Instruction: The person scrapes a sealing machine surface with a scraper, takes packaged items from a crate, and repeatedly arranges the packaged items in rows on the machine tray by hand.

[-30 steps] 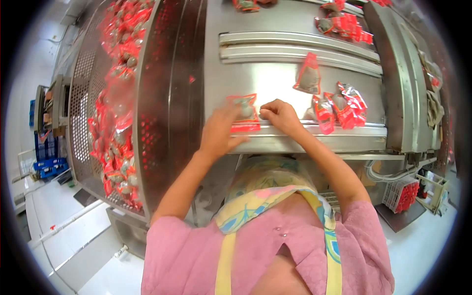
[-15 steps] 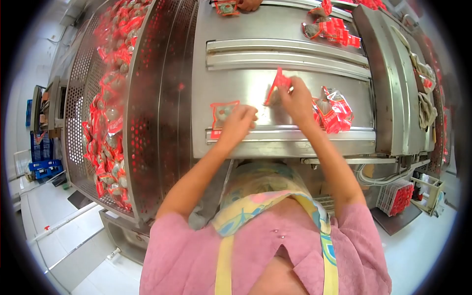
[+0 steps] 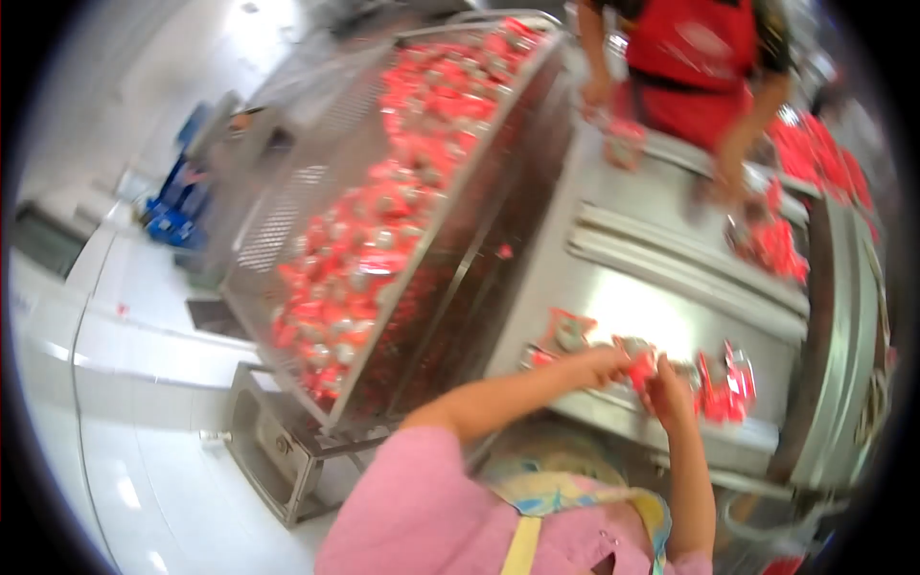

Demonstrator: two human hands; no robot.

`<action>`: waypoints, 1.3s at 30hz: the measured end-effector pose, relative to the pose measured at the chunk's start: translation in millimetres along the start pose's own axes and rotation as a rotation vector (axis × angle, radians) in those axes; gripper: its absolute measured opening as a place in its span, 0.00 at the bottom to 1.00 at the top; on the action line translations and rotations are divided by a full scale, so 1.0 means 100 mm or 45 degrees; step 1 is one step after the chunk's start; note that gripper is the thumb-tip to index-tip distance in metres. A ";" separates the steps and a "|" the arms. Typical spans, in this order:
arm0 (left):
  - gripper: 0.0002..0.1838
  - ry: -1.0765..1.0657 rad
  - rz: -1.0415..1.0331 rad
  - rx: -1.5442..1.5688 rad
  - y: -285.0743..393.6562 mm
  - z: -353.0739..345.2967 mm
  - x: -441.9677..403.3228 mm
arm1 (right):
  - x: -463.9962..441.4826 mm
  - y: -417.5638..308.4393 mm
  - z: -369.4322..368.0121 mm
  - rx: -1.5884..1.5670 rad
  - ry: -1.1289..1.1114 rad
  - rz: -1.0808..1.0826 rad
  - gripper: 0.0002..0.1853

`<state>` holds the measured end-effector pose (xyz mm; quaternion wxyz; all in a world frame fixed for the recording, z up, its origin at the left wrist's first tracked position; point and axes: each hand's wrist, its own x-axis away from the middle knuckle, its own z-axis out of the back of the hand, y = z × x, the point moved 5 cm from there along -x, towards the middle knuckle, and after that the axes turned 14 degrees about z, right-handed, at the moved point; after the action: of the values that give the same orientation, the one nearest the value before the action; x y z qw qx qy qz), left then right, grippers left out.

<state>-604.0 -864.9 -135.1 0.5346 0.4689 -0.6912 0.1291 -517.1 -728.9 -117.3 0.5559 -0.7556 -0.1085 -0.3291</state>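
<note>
A red-and-clear plastic packet (image 3: 640,364) is between my two hands over the near side of the steel table. Closed at its left edge is my left hand (image 3: 604,366). My right hand (image 3: 668,391) grips it from the right. On the table just left of my hands lies another packet (image 3: 569,331) with a greyish round item inside. Right of my right hand, a small pile of red packets (image 3: 728,386) rests on the steel. Motion blur hides the exact finger positions.
Left of the steel table (image 3: 599,278), a perforated bin holds a long heap of red packets (image 3: 383,240). Metal rails (image 3: 685,273) cross the tabletop. Opposite, a co-worker in a red apron (image 3: 692,43) reaches over more packets (image 3: 770,244). A steel ledge (image 3: 843,355) borders the right.
The view has swung left and tilted, bringing the co-worker into sight. My left hand has left the packet on the left and joined my right hand at the red packet.
</note>
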 end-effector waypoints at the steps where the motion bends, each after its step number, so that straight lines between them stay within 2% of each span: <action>1: 0.12 0.034 0.012 0.047 0.01 -0.01 -0.03 | -0.07 -0.01 -0.06 0.029 -0.088 0.030 0.25; 5: 0.09 -0.056 0.058 0.071 0.08 0.04 0.04 | -0.04 -0.13 -0.14 -0.052 -0.205 0.135 0.11; 8: 0.14 -0.227 -0.239 -0.196 0.08 0.15 -0.22 | 0.02 -0.18 -0.08 -0.123 -0.134 0.087 0.09; 9: 0.13 -0.209 -0.363 -0.347 0.06 0.19 -0.28 | -0.04 -0.18 -0.02 0.013 -0.200 0.205 0.09; 10: 0.13 -0.008 -0.526 -0.627 0.17 0.29 -0.13 | -0.09 -0.16 0.09 0.150 -0.238 0.291 0.10; 11: 0.14 0.273 -0.661 -0.944 0.27 0.38 0.00 | -0.06 -0.24 0.15 0.636 -0.108 0.371 0.13; 12: 0.15 0.560 -0.706 -1.160 0.35 0.40 0.17 | -0.14 -0.17 0.22 0.897 0.009 0.584 0.17; 13: 0.09 0.687 -0.566 -1.228 0.45 0.26 0.43 | -0.04 -0.30 0.10 0.986 0.066 0.688 0.20; 14: 0.07 0.893 -0.518 -1.334 0.51 0.19 0.57 | -0.07 -0.30 0.05 0.967 0.139 0.780 0.20; 16: 0.13 1.159 -0.722 -1.475 0.50 0.20 0.48 | -0.22 -0.18 0.08 1.002 0.185 0.821 0.19; 19: 0.21 1.199 -0.710 -1.621 0.43 0.32 0.23 | -0.24 -0.13 0.02 1.017 0.199 0.856 0.18; 23: 0.24 1.133 -0.563 -1.759 0.49 0.21 0.36 | -0.19 -0.19 -0.05 1.150 0.221 0.789 0.17; 27: 0.28 1.059 -0.398 -1.878 0.49 0.18 0.47 | -0.21 -0.19 -0.04 1.145 -0.121 0.589 0.20; 28: 0.29 1.048 -0.363 -1.894 0.49 0.17 0.50 | -0.18 -0.23 -0.04 1.128 -0.118 0.546 0.21; 30: 0.27 1.066 -0.387 -1.831 0.49 0.17 0.51 | -0.15 -0.26 -0.06 1.091 -0.112 0.465 0.21; 31: 0.26 1.073 -0.396 -1.799 0.48 0.16 0.51 | -0.19 -0.18 -0.02 0.942 -0.044 0.515 0.20; 34: 0.21 1.227 -0.371 -1.591 0.48 0.20 0.48 | -0.27 -0.11 0.03 0.909 0.037 0.525 0.19; 35: 0.20 1.226 -0.390 -1.631 0.48 0.18 0.48 | -0.23 -0.15 -0.01 1.017 0.029 0.522 0.16; 39: 0.17 1.182 -0.411 -1.780 0.44 0.12 0.53 | -0.18 -0.15 -0.08 1.147 0.008 0.521 0.14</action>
<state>-645.6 -876.7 -79.6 0.9419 0.0238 -0.2475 -0.2257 -541.5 -727.4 -115.4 0.8809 -0.4448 -0.0878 -0.1361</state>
